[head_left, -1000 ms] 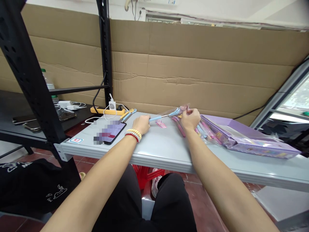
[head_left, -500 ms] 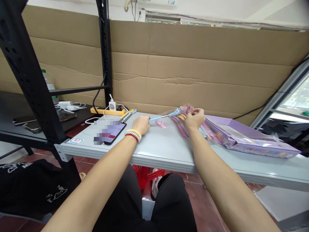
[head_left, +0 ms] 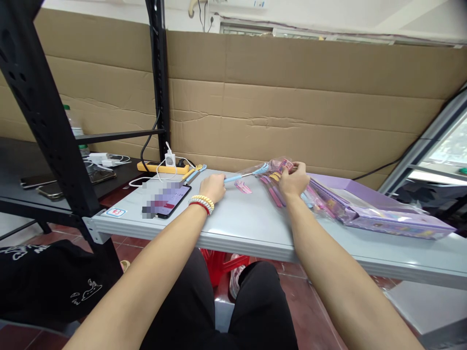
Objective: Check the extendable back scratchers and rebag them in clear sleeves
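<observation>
My left hand [head_left: 213,188], fingers closed, grips the handle of a light blue back scratcher [head_left: 233,178] with a thin metal rod. Its clawed head [head_left: 261,169] points right, inside or against a clear plastic bag [head_left: 276,164]. My right hand [head_left: 295,180] pinches this bag near its pink printed label [head_left: 287,165]. Under and beside my right hand lie several wrapped back scratchers [head_left: 273,190] with pink, yellow and blue parts. A loose pink card [head_left: 242,186] is on the table between my hands.
A purple box [head_left: 397,223] stands open at the right. A phone [head_left: 171,200] lies left, near unwrapped yellow and blue back scratchers [head_left: 194,173] and a yellow power strip [head_left: 160,167] with cables. A black rack post [head_left: 159,78] rises behind, before a cardboard wall [head_left: 292,97].
The pink label at my right hand has tilted and shows more plainly. The back scratcher's head has shifted slightly left; both hands stay almost where they were.
</observation>
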{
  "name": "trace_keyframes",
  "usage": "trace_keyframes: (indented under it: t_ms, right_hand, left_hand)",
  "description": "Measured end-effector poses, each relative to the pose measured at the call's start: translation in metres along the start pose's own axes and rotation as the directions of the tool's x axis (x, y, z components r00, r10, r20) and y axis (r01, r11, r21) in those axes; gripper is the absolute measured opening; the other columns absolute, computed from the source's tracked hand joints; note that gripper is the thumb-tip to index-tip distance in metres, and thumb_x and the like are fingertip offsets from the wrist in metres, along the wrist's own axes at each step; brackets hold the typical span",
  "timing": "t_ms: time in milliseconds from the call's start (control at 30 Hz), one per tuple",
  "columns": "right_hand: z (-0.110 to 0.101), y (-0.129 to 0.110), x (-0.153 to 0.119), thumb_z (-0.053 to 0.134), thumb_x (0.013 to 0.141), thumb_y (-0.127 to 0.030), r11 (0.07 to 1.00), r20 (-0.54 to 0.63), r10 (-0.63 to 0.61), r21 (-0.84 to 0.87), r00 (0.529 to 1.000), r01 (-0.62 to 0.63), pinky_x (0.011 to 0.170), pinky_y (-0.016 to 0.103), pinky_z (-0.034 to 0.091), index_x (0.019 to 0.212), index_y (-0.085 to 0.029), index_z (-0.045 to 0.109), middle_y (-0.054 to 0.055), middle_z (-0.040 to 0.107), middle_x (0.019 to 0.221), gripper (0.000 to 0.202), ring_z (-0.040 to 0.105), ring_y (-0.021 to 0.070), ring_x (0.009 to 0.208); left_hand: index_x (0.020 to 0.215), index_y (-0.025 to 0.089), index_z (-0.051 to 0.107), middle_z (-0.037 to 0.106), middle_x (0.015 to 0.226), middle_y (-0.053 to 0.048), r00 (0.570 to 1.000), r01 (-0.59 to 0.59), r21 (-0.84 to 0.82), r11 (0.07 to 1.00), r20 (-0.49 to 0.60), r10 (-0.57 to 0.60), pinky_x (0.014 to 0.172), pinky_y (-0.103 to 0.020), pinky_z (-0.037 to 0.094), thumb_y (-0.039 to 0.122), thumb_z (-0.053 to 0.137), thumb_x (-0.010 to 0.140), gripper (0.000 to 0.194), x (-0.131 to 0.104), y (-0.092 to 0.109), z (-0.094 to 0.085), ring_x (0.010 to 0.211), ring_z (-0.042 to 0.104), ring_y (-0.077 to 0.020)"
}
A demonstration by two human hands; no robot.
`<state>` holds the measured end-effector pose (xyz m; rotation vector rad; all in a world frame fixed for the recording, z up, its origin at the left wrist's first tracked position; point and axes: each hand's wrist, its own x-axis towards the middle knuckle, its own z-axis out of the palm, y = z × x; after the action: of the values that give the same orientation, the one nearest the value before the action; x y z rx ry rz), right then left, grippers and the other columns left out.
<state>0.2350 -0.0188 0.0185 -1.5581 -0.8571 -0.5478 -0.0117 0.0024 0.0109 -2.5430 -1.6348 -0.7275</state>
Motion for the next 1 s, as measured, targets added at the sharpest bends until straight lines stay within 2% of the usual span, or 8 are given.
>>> trace_keyframes:
  t_ms: [200,333,467,700,800,1000]
  right_hand:
    - [0.0,-0.0002,-0.0007,0.049,0.08,-0.035,0.997,0.043,-0.046,-0.06,0.998,0.048,0.069,0.031,0.04,0.09,-0.02,0.062,0.007,0.066,0.077,0.022,0.057,0.0216,0.071]
    - [-0.0004,-0.0021,-0.0004,0.049,0.081,-0.038,0.998,0.072,-0.069,-0.009,0.995,0.07,0.073,0.032,0.041,0.082,-0.019,0.06,0.009,0.067,0.079,0.022,0.059,0.022,0.074]
    - [0.0006,-0.0016,0.0006,0.047,0.08,-0.032,0.995,0.079,-0.094,0.037,0.992,0.091,0.076,0.032,0.042,0.081,-0.019,0.058,0.009,0.067,0.079,0.017,0.06,0.0213,0.075]
    - [0.0024,0.0028,0.0015,0.047,0.077,-0.027,0.994,0.039,-0.111,0.03,0.993,0.11,0.077,0.033,0.043,0.103,-0.017,0.06,0.01,0.068,0.093,0.031,0.061,0.0226,0.082]
    - [0.0019,0.003,0.0015,0.049,0.075,-0.025,0.996,0.054,-0.089,0.023,0.995,0.087,0.078,0.034,0.043,0.107,-0.016,0.061,0.011,0.068,0.092,0.035,0.061,0.023,0.082]
    - [-0.0002,0.0025,0.0024,0.05,0.074,-0.025,0.998,0.063,-0.034,-0.046,0.997,0.037,0.078,0.035,0.043,0.093,-0.018,0.065,0.01,0.069,0.085,0.024,0.06,0.024,0.079]
  left_hand:
    - [0.108,0.021,0.064,0.069,0.106,-0.011,1.0,0.004,0.03,1.0,-0.019,-0.003,0.082,-0.034,0.05,0.015,0.048,0.082,0.031,-0.0008,-0.0005,-0.0006,0.098,0.065,-0.0246]
    - [0.108,0.02,0.064,0.069,0.106,-0.012,1.0,0.005,0.033,0.999,-0.021,-0.005,0.081,-0.035,0.051,0.014,0.048,0.082,0.031,-0.0012,-0.0006,-0.0012,0.099,0.065,-0.0253]
    - [0.109,0.02,0.063,0.068,0.108,-0.012,1.0,0.002,0.033,0.999,-0.02,-0.002,0.083,-0.034,0.05,0.015,0.048,0.083,0.031,-0.001,-0.0006,-0.0011,0.099,0.065,-0.0246]
    - [0.109,0.021,0.064,0.069,0.103,-0.012,1.0,-0.006,0.038,0.999,-0.013,0.007,0.082,-0.035,0.051,0.014,0.048,0.082,0.032,-0.0004,-0.0008,-0.0002,0.097,0.065,-0.0252]
    - [0.11,0.021,0.064,0.069,0.103,-0.012,1.0,-0.008,0.041,0.999,-0.011,0.009,0.081,-0.036,0.051,0.014,0.047,0.082,0.033,-0.0004,-0.0009,-0.0003,0.097,0.065,-0.0259]
    - [0.109,0.02,0.064,0.069,0.104,-0.012,1.0,-0.009,0.049,0.999,-0.018,0.009,0.079,-0.035,0.051,0.014,0.047,0.081,0.033,-0.0011,-0.0003,-0.001,0.096,0.065,-0.0259]
